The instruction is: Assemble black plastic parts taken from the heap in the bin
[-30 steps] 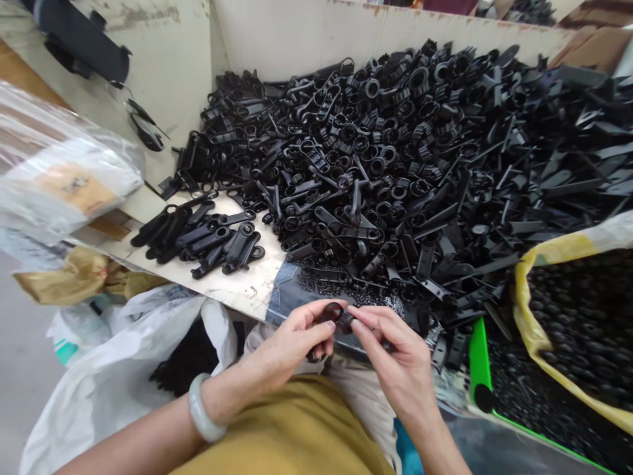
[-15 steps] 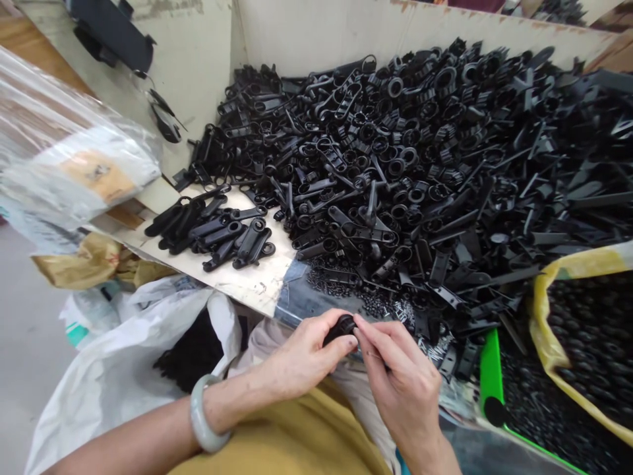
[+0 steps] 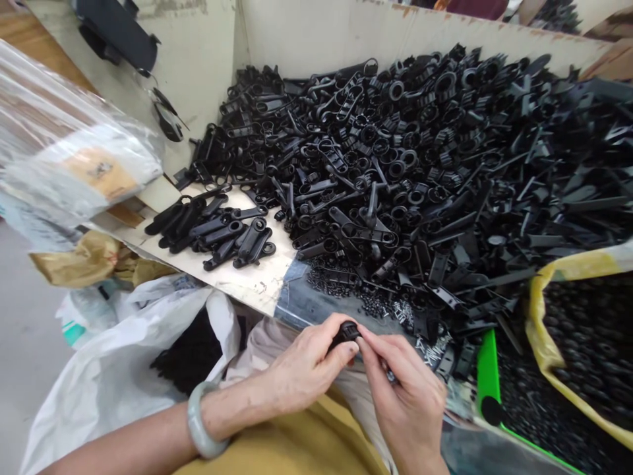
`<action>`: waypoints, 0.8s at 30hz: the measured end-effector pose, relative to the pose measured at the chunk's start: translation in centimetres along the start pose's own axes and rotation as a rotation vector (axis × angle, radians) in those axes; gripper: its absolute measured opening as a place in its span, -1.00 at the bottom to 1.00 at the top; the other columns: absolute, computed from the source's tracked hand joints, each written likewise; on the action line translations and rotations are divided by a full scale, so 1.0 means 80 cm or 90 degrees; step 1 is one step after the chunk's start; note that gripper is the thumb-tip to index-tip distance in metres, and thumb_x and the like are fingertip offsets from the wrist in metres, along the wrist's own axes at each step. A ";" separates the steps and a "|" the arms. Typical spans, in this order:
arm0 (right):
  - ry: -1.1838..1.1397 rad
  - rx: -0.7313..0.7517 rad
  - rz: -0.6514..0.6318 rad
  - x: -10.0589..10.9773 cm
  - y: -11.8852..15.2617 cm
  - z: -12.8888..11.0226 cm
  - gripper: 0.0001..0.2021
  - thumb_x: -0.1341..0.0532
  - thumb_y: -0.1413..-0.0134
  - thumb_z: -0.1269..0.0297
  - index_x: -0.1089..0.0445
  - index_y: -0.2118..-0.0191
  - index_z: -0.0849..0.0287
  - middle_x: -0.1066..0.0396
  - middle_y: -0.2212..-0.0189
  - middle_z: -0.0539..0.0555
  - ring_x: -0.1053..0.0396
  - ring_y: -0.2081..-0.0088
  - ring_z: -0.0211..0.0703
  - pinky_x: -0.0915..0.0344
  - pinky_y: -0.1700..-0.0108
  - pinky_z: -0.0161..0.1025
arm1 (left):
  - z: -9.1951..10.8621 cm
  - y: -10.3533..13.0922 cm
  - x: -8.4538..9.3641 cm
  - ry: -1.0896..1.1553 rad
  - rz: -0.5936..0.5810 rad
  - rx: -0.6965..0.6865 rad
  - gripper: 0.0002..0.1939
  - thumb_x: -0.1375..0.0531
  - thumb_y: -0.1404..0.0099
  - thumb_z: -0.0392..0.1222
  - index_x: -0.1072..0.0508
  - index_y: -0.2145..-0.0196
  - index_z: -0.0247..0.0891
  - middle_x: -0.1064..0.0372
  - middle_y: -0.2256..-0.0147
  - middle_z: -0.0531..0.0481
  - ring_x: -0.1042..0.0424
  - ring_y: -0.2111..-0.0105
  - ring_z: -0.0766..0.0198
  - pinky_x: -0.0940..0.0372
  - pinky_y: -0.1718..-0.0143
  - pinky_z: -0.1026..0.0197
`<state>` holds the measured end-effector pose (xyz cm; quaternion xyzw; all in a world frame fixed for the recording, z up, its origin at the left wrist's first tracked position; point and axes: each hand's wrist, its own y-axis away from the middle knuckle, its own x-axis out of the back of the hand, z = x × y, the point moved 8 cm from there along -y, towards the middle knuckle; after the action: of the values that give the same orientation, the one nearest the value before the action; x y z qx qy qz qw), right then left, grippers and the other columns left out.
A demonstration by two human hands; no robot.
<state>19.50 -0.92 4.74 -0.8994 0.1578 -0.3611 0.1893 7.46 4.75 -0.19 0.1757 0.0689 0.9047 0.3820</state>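
Above my lap, my left hand is closed round a small black ribbed plastic part, thumb in front and fingers behind. Much of that part is hidden by the fingers. My right hand meets it from the right, thumb and forefinger pinched together against its edge. What these fingertips hold, if anything, is hidden. Something small and shiny shows between the curled fingers of this hand. Just beyond both hands lie small black pieces and silver screws at the table's front edge.
A large heap of black plastic parts covers the table. Several black arm-shaped pieces lie together at its left. A white sack with black contents hangs below left. At right are a green-edged holder and a yellow-rimmed bag.
The black part has turned slightly in my left hand, showing more of its ribbed side. Both hands have shifted a little to the right, and the shiny bit in my right hand now shows.
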 end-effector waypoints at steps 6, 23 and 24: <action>-0.035 -0.071 0.066 -0.009 0.015 0.008 -0.80 -0.27 -0.30 0.49 -0.58 0.05 0.17 -0.49 0.38 -0.02 -0.43 0.45 -0.33 -0.38 0.36 -0.41 | -0.009 -0.001 -0.009 0.020 0.037 -0.017 -0.72 -0.02 -0.54 -0.06 -0.36 -0.07 -0.20 -0.50 0.11 -0.06 -0.45 0.10 0.14 -0.29 0.02 0.10; -0.295 -0.297 -0.241 -0.030 0.029 0.046 -0.47 -0.25 -0.32 0.14 -0.27 -0.35 0.05 -0.42 0.45 -0.07 -0.32 0.50 -0.27 -0.31 0.45 -0.35 | 0.016 0.028 0.001 -0.112 -0.119 -0.164 -0.61 -0.03 -0.53 -0.25 -0.31 -0.25 -0.13 -0.56 0.21 0.02 -0.53 0.24 0.26 -0.40 0.09 0.23; -0.310 -0.301 -0.264 -0.033 0.026 0.046 -0.53 -0.24 -0.33 0.12 -0.34 -0.29 0.06 -0.42 0.44 -0.05 -0.33 0.48 -0.27 -0.32 0.43 -0.35 | 0.019 0.030 0.001 -0.165 -0.110 -0.199 -0.57 -0.04 -0.50 -0.32 -0.29 -0.27 -0.11 -0.55 0.10 -0.03 -0.54 0.13 0.22 -0.40 0.01 0.18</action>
<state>19.97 -0.77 -0.23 -0.9903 0.0022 -0.1213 -0.0677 6.38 3.11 1.84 0.2229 -0.1073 0.8378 0.4866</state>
